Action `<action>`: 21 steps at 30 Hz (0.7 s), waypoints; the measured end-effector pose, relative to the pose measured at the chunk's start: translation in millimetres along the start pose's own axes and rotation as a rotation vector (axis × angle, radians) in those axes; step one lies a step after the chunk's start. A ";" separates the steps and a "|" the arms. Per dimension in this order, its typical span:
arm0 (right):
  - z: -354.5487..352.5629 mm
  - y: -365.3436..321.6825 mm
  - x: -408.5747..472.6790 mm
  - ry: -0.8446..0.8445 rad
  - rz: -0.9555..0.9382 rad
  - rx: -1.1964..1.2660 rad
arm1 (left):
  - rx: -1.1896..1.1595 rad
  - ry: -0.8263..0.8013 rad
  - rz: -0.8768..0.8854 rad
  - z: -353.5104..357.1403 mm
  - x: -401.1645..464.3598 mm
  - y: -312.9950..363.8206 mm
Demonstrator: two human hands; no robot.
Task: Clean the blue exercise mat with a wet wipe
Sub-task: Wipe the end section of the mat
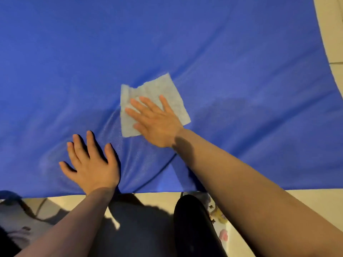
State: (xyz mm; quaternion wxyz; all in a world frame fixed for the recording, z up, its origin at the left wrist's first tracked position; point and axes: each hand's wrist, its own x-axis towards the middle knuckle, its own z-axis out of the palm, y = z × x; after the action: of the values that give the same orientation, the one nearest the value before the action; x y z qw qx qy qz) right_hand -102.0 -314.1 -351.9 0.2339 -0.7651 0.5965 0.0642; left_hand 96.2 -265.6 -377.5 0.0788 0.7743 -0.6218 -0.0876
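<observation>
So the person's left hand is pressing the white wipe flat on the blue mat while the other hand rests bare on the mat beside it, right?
Not quite: the head view shows the right hand pressing the white wipe flat on the blue mat. The left hand is the one resting bare on the mat beside it.

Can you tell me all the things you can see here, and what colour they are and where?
exercise mat: one, blue, spread over the floor, fills most of the view
wet wipe: one, white, flat on the mat near the middle, under the right hand
tiled floor: cream, shows along the near edge and far right of the mat
patterned cloth: one, pale with small coloured shapes, on the floor by the near edge; what it is I cannot tell
legs: dark clothing, at the bottom of the view
left hand: one, flat on the mat, fingers spread
right hand: one, fingers straight, pressing the wipe
</observation>
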 end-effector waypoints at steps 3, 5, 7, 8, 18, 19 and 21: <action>-29.1 68.0 -2.7 0.100 0.374 0.131 | -0.024 -0.004 0.008 0.3 1.7 -2.0; -41.8 116.7 -23.0 0.113 0.623 0.214 | -0.021 0.016 0.010 1.7 1.5 -5.2; -46.0 151.4 -46.7 0.102 0.852 0.269 | -0.033 0.036 0.018 5.4 0.5 -8.9; -46.3 158.7 -52.7 0.100 0.923 0.287 | -0.044 0.042 0.019 7.0 0.1 -9.1; 8.5 -12.0 -19.5 -0.031 -0.052 0.087 | -0.036 0.027 0.004 2.6 -0.7 -2.6; 4.7 -7.1 -15.5 -0.032 -0.097 0.080 | -0.036 0.030 -0.003 3.3 0.0 -2.8; -5.2 26.0 -7.1 0.006 -0.029 0.065 | -0.030 0.037 -0.021 4.2 1.2 -2.4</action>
State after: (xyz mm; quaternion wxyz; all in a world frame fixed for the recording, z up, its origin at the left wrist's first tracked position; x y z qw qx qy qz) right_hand -129.5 -314.8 -351.9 0.2580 -0.7659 0.5877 0.0392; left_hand 97.7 -266.3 -382.2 0.1009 0.7811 -0.6105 -0.0831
